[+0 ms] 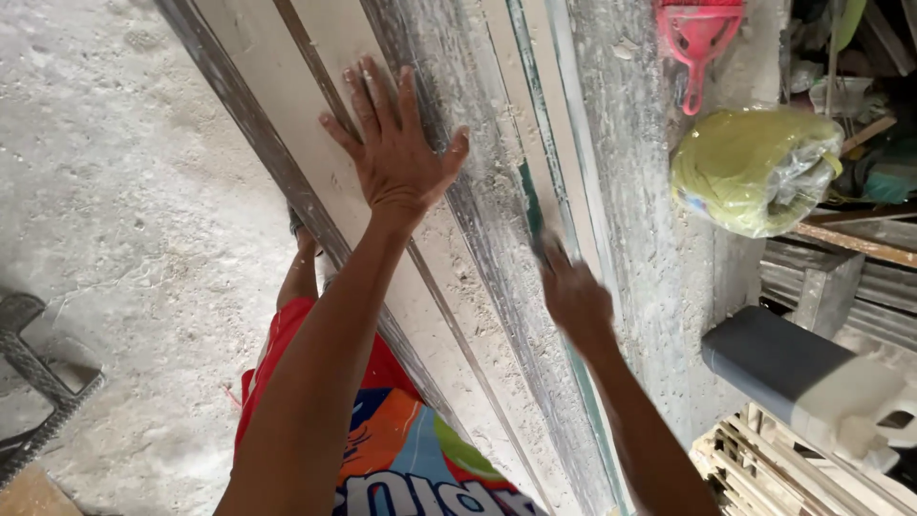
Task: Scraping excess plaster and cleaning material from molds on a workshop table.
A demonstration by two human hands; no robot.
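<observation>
My left hand lies flat, fingers spread, on a long pale wooden board that runs diagonally across a dusty saw bench. My right hand is blurred and rests against the edge of narrow pale strips beside the board; what it grips, if anything, is unclear. A metal rail coated in sawdust runs between the two hands.
A red plastic scoop and a bundle wrapped in yellow-green plastic lie on the bench's far right. A grey and white power tool sits at lower right above wooden slats. Bare concrete floor spreads left, with a metal frame.
</observation>
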